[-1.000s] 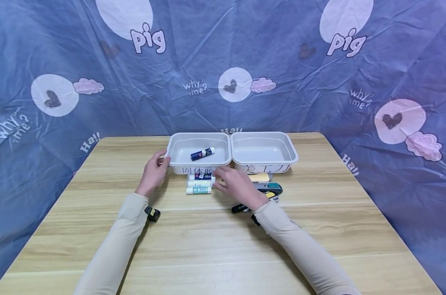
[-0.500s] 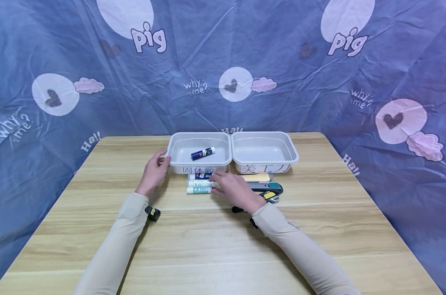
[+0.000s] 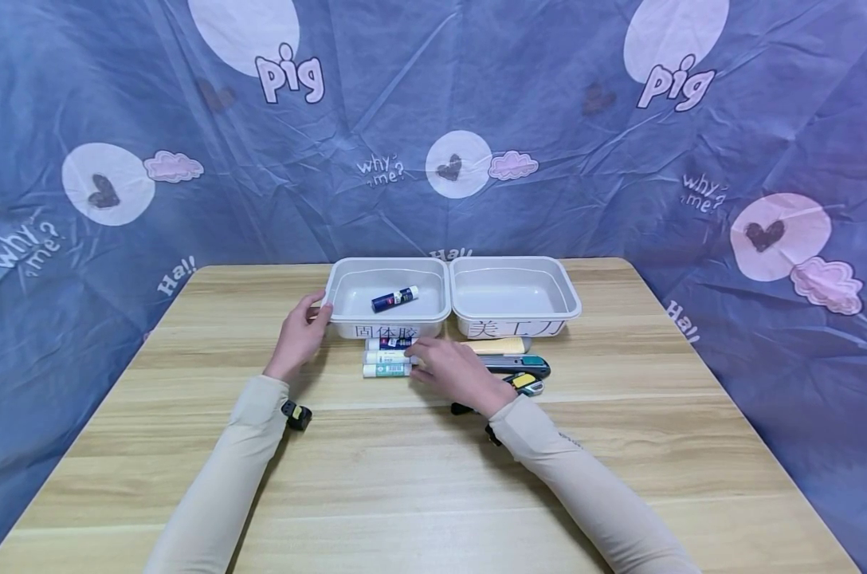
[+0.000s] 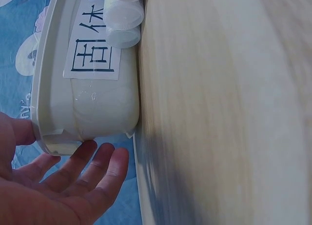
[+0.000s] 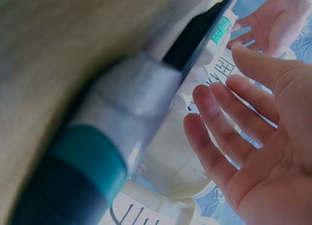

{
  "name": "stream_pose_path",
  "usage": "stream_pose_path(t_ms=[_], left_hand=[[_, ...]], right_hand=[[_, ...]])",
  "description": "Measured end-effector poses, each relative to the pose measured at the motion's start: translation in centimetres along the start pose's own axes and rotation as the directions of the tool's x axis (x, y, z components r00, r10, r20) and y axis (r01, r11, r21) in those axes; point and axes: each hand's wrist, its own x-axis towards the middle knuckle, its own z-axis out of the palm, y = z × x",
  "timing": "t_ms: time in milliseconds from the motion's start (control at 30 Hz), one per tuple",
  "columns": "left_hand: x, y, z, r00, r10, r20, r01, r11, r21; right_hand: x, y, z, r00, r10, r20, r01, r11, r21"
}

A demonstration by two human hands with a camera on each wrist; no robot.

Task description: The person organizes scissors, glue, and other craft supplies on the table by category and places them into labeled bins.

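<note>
Three glue sticks [image 3: 388,356] lie side by side on the wooden table [image 3: 419,478], just in front of the left white tray [image 3: 340,279]. My right hand [image 3: 451,367] lies flat with straight fingers, its fingertips at the right ends of the sticks, holding nothing. The right wrist view shows that hand [image 5: 253,137] with its palm bare and a glue stick [image 5: 219,32] beyond its fingers. My left hand [image 3: 300,331] rests against the tray's left front corner, thumb on the rim, fingers straight [image 4: 73,186]. One blue glue stick [image 3: 394,299] lies inside this tray [image 4: 92,108].
An empty white tray [image 3: 570,299] stands to the right of the first, both with labels on the front. Several utility knives lie right of my right hand: a yellow one [image 3: 504,345], a dark teal one [image 3: 527,365], another [image 3: 528,384]. A blue printed cloth [image 3: 118,119] hangs behind.
My right hand has slid a little to the left, up to the ends of the glue sticks. The left hand and the trays have not moved.
</note>
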Motion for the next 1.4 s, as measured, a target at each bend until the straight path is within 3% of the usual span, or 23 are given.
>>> stream_pose_path(t_ms=[867,1133,1400], left_hand=[[0.05,0.07,-0.08,1.0,-0.008,0.003,0.007,1.0,0.005],[0.03,-0.08,-0.04,1.0,-0.008,0.007,0.008,1.0,0.016],[-0.01,0.06,-0.02,1.0,-0.002,-0.001,0.002,1.0,0.028]], right_hand=[[-0.03,-0.12,0.07,0.994,-0.105,0.021,0.104,0.994,0.032],[0.03,-0.08,0.22,0.986,-0.145,0.081,0.145,0.989,0.006],[-0.02,-0.16,0.27,0.986,-0.129,0.107,0.127,0.991,0.033]])
